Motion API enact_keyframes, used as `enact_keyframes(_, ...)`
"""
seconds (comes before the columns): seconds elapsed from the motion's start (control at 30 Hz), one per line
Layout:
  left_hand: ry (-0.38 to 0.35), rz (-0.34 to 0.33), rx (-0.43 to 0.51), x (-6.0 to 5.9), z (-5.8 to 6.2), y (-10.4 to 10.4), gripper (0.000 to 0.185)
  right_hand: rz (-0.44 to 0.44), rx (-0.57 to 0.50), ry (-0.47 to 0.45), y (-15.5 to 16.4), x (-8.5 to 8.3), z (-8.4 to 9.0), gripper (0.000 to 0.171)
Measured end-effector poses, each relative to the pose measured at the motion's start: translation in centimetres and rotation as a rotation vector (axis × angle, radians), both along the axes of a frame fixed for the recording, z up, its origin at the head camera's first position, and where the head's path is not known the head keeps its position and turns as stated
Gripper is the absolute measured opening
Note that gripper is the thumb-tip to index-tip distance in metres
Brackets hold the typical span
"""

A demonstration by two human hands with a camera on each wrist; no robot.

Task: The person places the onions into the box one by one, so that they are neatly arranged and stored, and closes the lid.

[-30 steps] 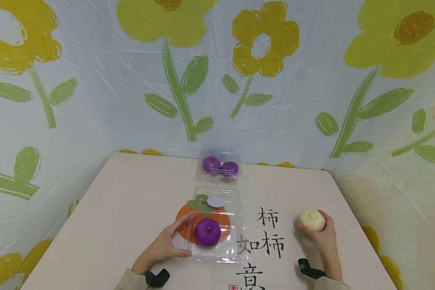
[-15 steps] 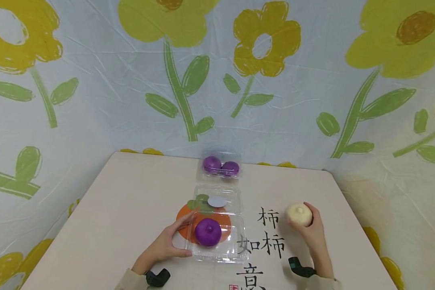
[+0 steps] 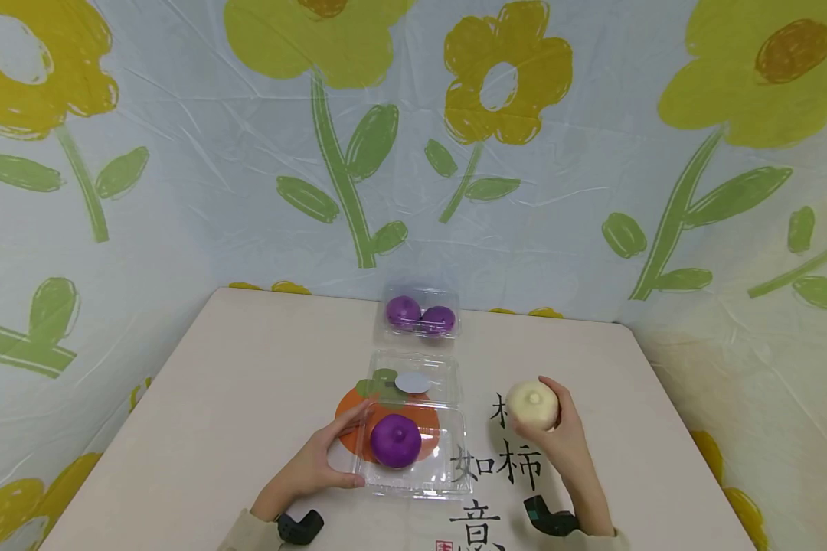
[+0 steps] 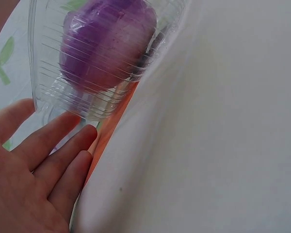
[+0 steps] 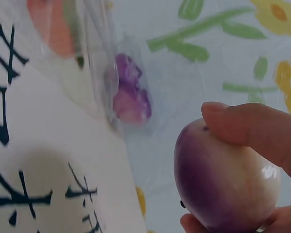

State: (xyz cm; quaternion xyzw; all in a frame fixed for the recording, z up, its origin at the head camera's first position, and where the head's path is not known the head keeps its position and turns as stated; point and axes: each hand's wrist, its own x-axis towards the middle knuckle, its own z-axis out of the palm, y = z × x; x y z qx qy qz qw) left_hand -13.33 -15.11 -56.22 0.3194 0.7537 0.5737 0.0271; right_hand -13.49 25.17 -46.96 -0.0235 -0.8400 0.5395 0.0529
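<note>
My right hand (image 3: 560, 442) grips a round, glossy turnip (image 3: 534, 405) over the black writing. Its cream side with a small nub faces up in the head view; the right wrist view shows purple on its other half. My left hand (image 3: 315, 464) rests against the left side of a clear plastic clamshell box (image 3: 427, 480), fingers spread and loosely extended, thumb at the near left corner. That box stands with its lid (image 3: 380, 360) folded back. Inside it sits another turnip (image 3: 396, 441), purple side up.
A second clear box (image 3: 452, 330) with two purple turnips stands at the table's far edge. The table (image 3: 234, 398) carries an orange persimmon print (image 3: 347, 405) under the near box and black characters (image 3: 478, 524) to its right. Flower-patterned cloth (image 3: 558, 229) surrounds the table.
My right hand has moved left with the turnip, from the right part of the table to over the characters. The left hand and both boxes have stayed in place.
</note>
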Motion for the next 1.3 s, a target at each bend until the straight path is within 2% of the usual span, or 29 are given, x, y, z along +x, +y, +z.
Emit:
enact_keyframes(0.47, 0.001, -0.008, 0.016, 0.0, 0.2, 0.1, 0.106, 0.123, -0.019, 0.014, -4.4, 1.2, 1.0, 0.091)
enact_keyframes(0.77, 0.015, -0.006, 0.004, -0.1, -0.1, 0.0, 0.105, 0.169, 0.03, 0.067, -6.7, 2.1, -0.1, 0.091)
enact_keyframes(1.07, 0.016, -0.016, 0.0, -0.2, -0.2, 0.0, 0.104, 0.243, 0.113, 0.107, -8.4, 2.7, -1.2, 0.1)
enact_keyframes(1.3, 0.013, -0.017, 0.009, -0.1, -0.2, 0.0, 0.105, 0.304, 0.191, 0.108, -9.3, 3.4, -1.5, 0.094)
